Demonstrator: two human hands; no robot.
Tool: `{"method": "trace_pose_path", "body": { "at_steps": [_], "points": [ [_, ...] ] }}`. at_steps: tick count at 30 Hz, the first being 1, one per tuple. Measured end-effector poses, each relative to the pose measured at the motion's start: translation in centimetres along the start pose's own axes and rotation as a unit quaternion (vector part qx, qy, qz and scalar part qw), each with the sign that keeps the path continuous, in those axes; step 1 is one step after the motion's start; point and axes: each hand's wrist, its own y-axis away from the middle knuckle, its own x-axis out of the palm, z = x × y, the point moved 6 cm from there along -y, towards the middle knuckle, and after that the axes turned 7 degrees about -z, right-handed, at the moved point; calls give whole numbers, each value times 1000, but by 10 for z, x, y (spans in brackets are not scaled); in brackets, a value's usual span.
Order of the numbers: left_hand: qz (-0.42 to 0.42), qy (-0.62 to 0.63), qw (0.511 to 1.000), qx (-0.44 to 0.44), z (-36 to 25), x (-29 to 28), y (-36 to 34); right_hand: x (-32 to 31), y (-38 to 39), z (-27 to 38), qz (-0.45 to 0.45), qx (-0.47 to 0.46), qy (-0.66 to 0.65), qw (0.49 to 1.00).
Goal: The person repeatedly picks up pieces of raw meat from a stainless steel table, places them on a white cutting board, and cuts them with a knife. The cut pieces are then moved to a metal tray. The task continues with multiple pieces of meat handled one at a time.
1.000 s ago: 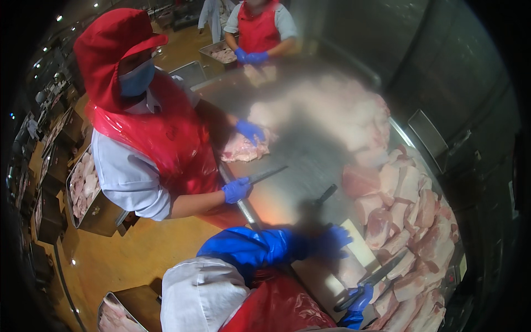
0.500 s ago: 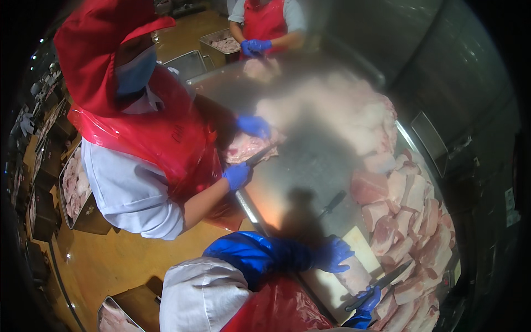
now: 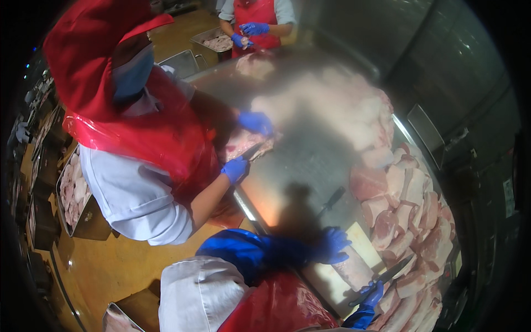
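My left hand (image 3: 332, 245), in a blue glove with fingers spread, is at the upper end of a long pale piece of meat (image 3: 352, 271) lying on a white cutting board (image 3: 362, 238). My right hand (image 3: 370, 293) grips a long dark-handled knife (image 3: 394, 271), its blade angled to the upper right over the board's edge. A second dark-handled knife (image 3: 332, 199) lies on the steel table beyond the board. A heap of pink meat cuts (image 3: 409, 232) borders the board on the right.
At left a co-worker (image 3: 133, 160) holds a knife against meat (image 3: 238, 141) on the steel table (image 3: 293, 149). Another co-worker (image 3: 254, 19) stands at the far end. Pale slabs (image 3: 337, 110) cover the back right. Metal bins (image 3: 74, 193) of meat stand at left.
The view has shifted slightly. The left co-worker's knife has moved up onto their meat. The far co-worker's hands have risen. My left hand stays spread near the board.
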Motion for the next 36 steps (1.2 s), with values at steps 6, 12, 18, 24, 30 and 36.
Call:
{"method": "trace_pose_path", "body": {
  "at_steps": [6, 12, 18, 24, 30, 36],
  "points": [
    [64, -196, 974, -97, 48, -84, 8, -7, 7, -3, 11, 9, -17, 1000],
    [319, -2, 929, -186, 31, -115, 36, -31, 4, -4, -31, -16, 4, 999],
    [174, -27, 978, -110, 62, -102, 98, -4, 1, 3, 8, 13, -6, 1000],
    [189, -37, 978, -80, 63, -99, 92, -14, 1, 1, -7, 16, 13, 1000],
    [108, -43, 983, -140, 66, -128, 76, 0, 0, 2, -28, 13, 48, 998],
    [44, -78, 977, -192, 82, -145, 98, -12, 4, 8, -29, 29, 68, 997]
  ]
}}
